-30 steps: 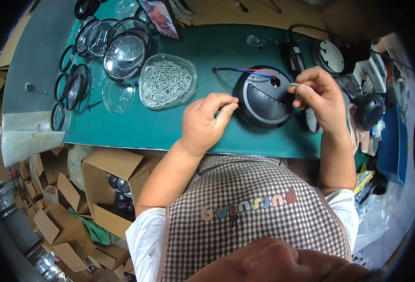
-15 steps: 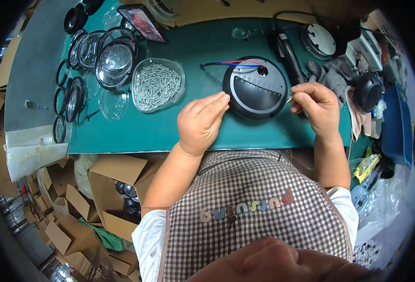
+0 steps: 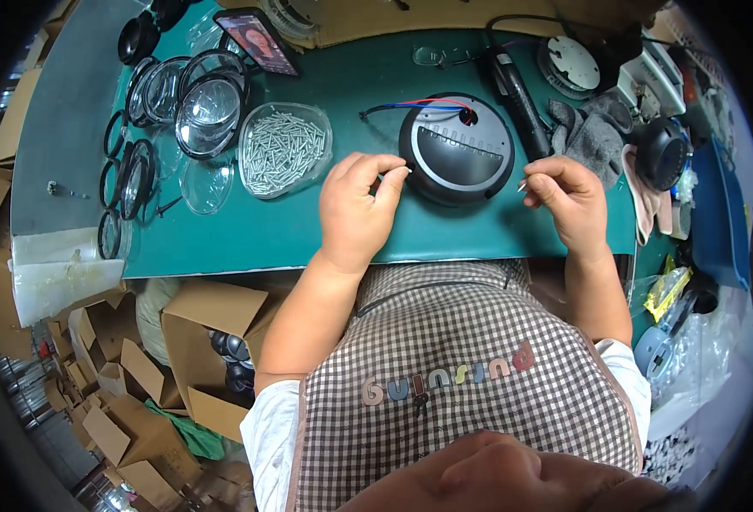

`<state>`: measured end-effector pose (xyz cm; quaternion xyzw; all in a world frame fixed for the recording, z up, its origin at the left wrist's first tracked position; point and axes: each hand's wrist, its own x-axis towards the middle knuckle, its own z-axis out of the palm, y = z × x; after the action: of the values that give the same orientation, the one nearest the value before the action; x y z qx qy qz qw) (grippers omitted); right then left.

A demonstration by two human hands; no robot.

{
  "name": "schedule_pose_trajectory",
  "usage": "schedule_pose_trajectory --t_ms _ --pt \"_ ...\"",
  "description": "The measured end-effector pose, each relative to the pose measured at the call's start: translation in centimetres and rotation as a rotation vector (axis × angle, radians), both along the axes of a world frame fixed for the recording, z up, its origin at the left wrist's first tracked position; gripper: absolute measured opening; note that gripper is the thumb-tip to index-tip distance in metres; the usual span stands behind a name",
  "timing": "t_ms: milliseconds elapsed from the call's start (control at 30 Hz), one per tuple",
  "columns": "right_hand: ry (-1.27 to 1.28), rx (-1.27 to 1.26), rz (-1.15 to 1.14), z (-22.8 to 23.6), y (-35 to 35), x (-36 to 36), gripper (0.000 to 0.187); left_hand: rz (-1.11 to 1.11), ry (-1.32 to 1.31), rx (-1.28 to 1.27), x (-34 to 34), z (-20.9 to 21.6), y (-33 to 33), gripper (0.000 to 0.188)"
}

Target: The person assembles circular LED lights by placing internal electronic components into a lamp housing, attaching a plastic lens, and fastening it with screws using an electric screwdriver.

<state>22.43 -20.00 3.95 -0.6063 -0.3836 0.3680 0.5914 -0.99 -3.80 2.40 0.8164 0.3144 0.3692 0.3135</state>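
A round black lamp housing [image 3: 455, 183] with a grey face lies on the table; red and blue wires [image 3: 419, 103] come out of a hole in it. My left hand [image 3: 359, 205] is closed in a pinch at the housing's left rim, a small bright screw tip showing at the fingertips. Just off the right rim, my right hand [image 3: 569, 200] pinches a small silvery screw [image 3: 522, 185] between thumb and forefinger. A clear plastic tub of screws [image 3: 284, 152] stands to the left of the housing. Beyond my right hand lies a black electric screwdriver [image 3: 520, 102] with a cable.
Black rings with clear lenses [image 3: 210, 115] are piled at the left, near a propped phone [image 3: 259, 41]. At the right are a grey cloth [image 3: 594, 132], a round white-faced part [image 3: 571, 64] and a blue bin [image 3: 722, 222]. Open cardboard boxes [image 3: 214, 316] stand below the table's left edge.
My left fingers have gone from lying together to a pinch at the left rim. The housing has shifted slightly left and away from me. My right hand moved slightly left, still holding its screw.
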Motion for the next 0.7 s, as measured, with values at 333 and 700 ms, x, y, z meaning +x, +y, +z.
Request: schedule_pose_trajectory --t_ms 333,700 --pt "-0.211 -0.013 0.001 0.1 -0.3 -0.4 0.014 -0.102 0.027 0.371 0.1 -0.3 0.1 0.025" --pt "-0.779 0.193 0.059 -0.1 0.5 -1.6 0.023 -0.049 -0.006 0.316 0.1 -1.0 -0.3 0.028"
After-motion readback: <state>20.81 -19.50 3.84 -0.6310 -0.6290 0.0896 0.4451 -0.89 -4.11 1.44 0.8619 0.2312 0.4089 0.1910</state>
